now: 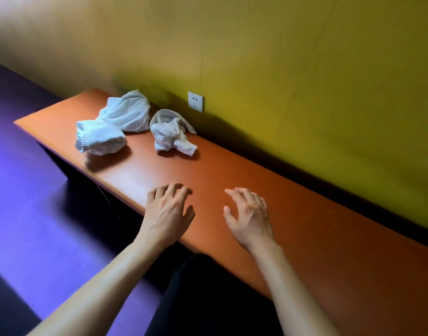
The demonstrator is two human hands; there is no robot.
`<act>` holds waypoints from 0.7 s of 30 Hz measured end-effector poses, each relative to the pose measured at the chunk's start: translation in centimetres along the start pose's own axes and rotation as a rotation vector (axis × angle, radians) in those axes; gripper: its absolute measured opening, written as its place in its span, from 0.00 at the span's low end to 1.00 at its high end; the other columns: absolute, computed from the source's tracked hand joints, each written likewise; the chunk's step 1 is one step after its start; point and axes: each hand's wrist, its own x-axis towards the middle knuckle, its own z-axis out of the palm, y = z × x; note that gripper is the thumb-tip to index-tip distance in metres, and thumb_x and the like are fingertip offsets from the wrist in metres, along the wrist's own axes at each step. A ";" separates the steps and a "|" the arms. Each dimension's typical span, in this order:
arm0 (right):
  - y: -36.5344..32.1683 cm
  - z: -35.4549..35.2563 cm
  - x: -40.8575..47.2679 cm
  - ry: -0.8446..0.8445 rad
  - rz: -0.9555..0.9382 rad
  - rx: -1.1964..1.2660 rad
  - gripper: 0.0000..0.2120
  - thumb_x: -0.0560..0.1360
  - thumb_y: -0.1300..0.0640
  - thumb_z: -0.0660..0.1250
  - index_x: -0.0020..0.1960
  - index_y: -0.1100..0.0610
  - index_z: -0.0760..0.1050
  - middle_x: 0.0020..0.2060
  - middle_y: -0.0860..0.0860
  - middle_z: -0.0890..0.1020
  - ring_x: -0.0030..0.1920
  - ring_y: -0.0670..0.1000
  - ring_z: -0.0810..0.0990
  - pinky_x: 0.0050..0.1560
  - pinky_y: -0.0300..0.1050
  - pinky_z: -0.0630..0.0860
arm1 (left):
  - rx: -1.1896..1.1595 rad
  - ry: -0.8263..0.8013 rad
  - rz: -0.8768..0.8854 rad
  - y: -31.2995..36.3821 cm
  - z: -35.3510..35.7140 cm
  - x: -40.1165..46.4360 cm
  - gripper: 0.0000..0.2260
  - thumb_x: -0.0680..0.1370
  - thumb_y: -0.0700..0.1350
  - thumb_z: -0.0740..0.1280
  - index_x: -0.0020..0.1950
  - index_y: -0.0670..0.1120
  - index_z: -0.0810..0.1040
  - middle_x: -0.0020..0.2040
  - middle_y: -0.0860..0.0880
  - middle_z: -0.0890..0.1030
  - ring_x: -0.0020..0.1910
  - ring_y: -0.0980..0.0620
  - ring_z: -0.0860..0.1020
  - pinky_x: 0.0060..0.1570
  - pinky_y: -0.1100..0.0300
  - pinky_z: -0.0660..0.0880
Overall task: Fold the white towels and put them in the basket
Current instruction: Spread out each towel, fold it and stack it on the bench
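Orange worktop [232,180] ran along a yellow wall. Crumpled towels [125,122] lay ahead-left of both hands; left hand [168,209] nearer than right hand [250,217], fingers spread, empty (no basket visible).

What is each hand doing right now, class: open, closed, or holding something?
Left hand: open, fingers curled, holding nothing, over the table.
Right hand: open, fingers spread, holding nothing.

A plain indoor room, perhaps an office or a guest room; which one cannot be told. A long orange laminate desk [268,190] stands against a yellow-green wall [305,69] with a white wall socket [196,101], over purple flooring [26,202].
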 end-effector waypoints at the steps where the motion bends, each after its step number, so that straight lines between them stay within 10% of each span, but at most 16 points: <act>1: -0.6 0.8 1.6 -0.019 -0.012 0.002 0.22 0.79 0.46 0.60 0.73 0.47 0.70 0.69 0.50 0.74 0.69 0.51 0.70 0.70 0.51 0.63 | 0.003 0.005 -0.016 -1.1 0.4 0.9 0.21 0.73 0.57 0.58 0.60 0.51 0.79 0.59 0.49 0.79 0.58 0.41 0.77 0.59 0.44 0.72; 15: -0.1 12.4 19.8 -0.125 -0.022 0.016 0.22 0.80 0.49 0.61 0.73 0.46 0.67 0.67 0.48 0.74 0.65 0.51 0.72 0.66 0.49 0.67 | 0.071 -0.035 -0.039 -12.0 12.0 19.0 0.22 0.75 0.51 0.66 0.69 0.50 0.73 0.66 0.48 0.75 0.66 0.41 0.72 0.62 0.47 0.68; 21: 1.6 14.3 22.4 -0.121 -0.016 0.032 0.22 0.81 0.48 0.61 0.75 0.45 0.65 0.67 0.47 0.72 0.67 0.49 0.71 0.68 0.48 0.66 | 0.096 -0.020 -0.184 -16.4 17.0 27.1 0.34 0.78 0.55 0.65 0.81 0.56 0.55 0.83 0.46 0.47 0.80 0.36 0.51 0.61 0.39 0.71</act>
